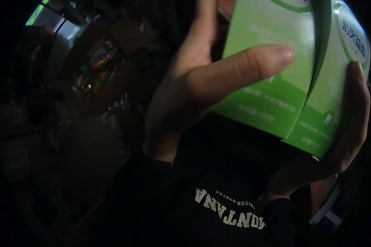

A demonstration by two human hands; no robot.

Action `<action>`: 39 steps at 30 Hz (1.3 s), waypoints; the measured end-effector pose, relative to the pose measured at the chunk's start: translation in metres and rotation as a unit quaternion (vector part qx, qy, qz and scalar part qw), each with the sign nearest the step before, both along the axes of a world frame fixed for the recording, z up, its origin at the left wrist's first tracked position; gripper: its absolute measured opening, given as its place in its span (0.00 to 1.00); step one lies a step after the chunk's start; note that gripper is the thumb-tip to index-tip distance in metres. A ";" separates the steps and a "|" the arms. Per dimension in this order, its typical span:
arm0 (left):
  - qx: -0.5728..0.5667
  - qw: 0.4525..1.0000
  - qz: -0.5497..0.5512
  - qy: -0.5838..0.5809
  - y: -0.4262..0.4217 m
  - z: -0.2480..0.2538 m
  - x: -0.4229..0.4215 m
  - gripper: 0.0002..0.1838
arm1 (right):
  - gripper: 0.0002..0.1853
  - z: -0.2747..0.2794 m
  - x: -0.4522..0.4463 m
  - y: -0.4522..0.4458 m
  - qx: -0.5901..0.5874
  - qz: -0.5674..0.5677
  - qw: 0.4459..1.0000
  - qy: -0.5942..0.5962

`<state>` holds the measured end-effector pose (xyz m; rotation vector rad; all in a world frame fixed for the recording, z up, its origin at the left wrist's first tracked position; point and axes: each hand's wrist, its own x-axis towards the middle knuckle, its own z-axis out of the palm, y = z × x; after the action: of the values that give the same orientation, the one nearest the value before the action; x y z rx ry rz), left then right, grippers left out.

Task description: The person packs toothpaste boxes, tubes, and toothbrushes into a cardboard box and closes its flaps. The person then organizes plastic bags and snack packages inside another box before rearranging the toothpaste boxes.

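Two green toothpaste boxes, each printed with a small white tooth, are held up close together at the upper right. On the left box [290, 78], the thumb of my left hand [210, 80] lies across the front; its other fingers are mostly hidden behind. My right hand [348, 140] grips the right box [323, 103] from its outer side, with a fingertip on the front near the oval label. A narrow dark gap separates the boxes, which are tilted, and their tops run out of view.
In the dim background at left stands an open carton [66, 57] with several shiny, colourful packages [99, 66] inside. A blue and white object [329, 218] lies at the lower right. My dark sweatshirt [231, 210] with white lettering fills the lower middle.
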<state>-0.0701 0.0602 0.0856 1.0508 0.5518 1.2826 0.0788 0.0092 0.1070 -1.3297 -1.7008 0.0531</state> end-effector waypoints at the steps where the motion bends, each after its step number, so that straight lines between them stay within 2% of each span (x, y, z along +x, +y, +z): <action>1: -0.009 0.999 0.036 0.020 -0.001 -0.020 -0.021 0.30 | 0.33 -0.017 -0.002 0.004 -0.032 0.020 0.997 -0.061; 2: -0.014 0.997 0.069 0.041 -0.001 -0.040 -0.042 0.30 | 0.33 -0.033 -0.003 0.009 -0.060 0.043 0.990 -0.121; 3: -0.014 0.993 0.098 0.060 0.001 -0.058 -0.064 0.31 | 0.32 -0.047 -0.025 0.022 -0.127 0.090 0.988 0.014; 5: -0.010 0.985 0.147 0.090 0.000 -0.106 -0.104 0.33 | 0.31 -0.075 -0.070 0.048 -0.211 0.144 0.912 0.320; 7: -0.088 0.958 0.239 0.134 -0.006 -0.161 -0.159 0.33 | 0.31 -0.121 -0.081 0.057 -0.245 0.237 0.865 0.369; 8: -0.121 0.942 0.275 0.147 -0.010 -0.200 -0.188 0.32 | 0.31 -0.139 -0.087 0.057 -0.258 0.246 0.860 0.365; 10: -0.214 0.913 0.308 0.160 -0.027 -0.286 -0.240 0.39 | 0.28 -0.179 -0.092 0.059 -0.371 0.205 0.815 0.395; 12: -0.383 0.843 0.334 0.178 -0.050 -0.330 -0.242 0.47 | 0.28 -0.191 -0.071 0.053 -0.449 0.177 0.773 0.412; 14: -0.429 0.833 0.290 0.195 -0.071 -0.377 -0.231 0.52 | 0.28 -0.204 -0.045 0.043 -0.464 0.153 0.771 0.408; 16: -0.497 0.795 0.277 0.211 -0.085 -0.387 -0.194 0.44 | 0.28 -0.210 -0.016 0.031 -0.479 0.124 0.770 0.403; 17: -0.500 0.795 0.282 0.195 -0.072 -0.397 -0.238 0.41 | 0.28 -0.200 -0.066 0.053 -0.496 0.093 0.762 0.406; 18: -0.508 0.789 0.282 0.200 -0.087 -0.420 -0.214 0.41 | 0.28 -0.216 -0.040 0.043 -0.509 0.064 0.748 0.421; 20: -0.488 0.730 0.300 0.373 -0.094 -0.451 -0.219 0.36 | 0.29 -0.225 -0.049 0.047 -0.517 0.050 0.742 0.423; 22: -0.461 0.734 0.292 0.405 -0.102 -0.479 -0.227 0.36 | 0.28 -0.239 -0.058 0.051 -0.523 0.032 0.748 0.407; 23: -0.458 0.691 0.324 0.455 -0.105 -0.490 -0.228 0.35 | 0.28 -0.243 -0.063 0.055 -0.531 0.028 0.744 0.405; 24: -0.429 0.661 0.361 0.498 -0.096 -0.449 -0.229 0.35 | 0.28 -0.194 -0.067 0.050 -0.512 0.034 0.760 0.399; 25: -0.429 0.659 0.361 0.501 -0.094 -0.447 -0.226 0.35 | 0.28 -0.192 -0.065 0.051 -0.510 0.040 0.763 0.394; 27: -0.438 0.619 0.370 0.536 -0.088 -0.447 -0.228 0.34 | 0.28 -0.187 -0.070 0.054 -0.519 0.041 0.751 0.407; 28: -0.438 0.620 0.366 0.538 -0.090 -0.447 -0.220 0.34 | 0.28 -0.183 -0.065 0.048 -0.520 0.044 0.744 0.418; 31: -0.461 0.586 0.326 0.580 -0.080 -0.460 -0.220 0.34 | 0.27 -0.187 -0.073 0.050 -0.531 0.046 0.736 0.417; 33: -0.497 0.541 0.293 0.612 -0.077 -0.466 -0.212 0.33 | 0.26 -0.187 -0.070 0.046 -0.535 0.041 0.737 0.411; 34: -0.494 0.543 0.290 0.614 -0.077 -0.470 -0.212 0.33 | 0.26 -0.188 -0.070 0.045 -0.535 0.040 0.736 0.413; 36: -0.459 0.610 0.332 0.555 -0.079 -0.476 -0.215 0.32 | 0.26 -0.190 -0.071 0.045 -0.534 0.032 0.736 0.415; 37: -0.458 0.611 0.327 0.557 -0.080 -0.479 -0.219 0.32 | 0.25 -0.192 -0.071 0.045 -0.535 0.028 0.738 0.410; 39: -0.505 0.729 0.300 0.351 -0.080 -0.477 -0.229 0.32 | 0.25 -0.196 -0.071 0.044 -0.537 0.024 0.736 0.411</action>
<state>-0.2988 -0.0201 -0.3916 0.3377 2.0417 0.7890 0.0082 0.0530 -0.0887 -1.6330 -0.8306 1.6229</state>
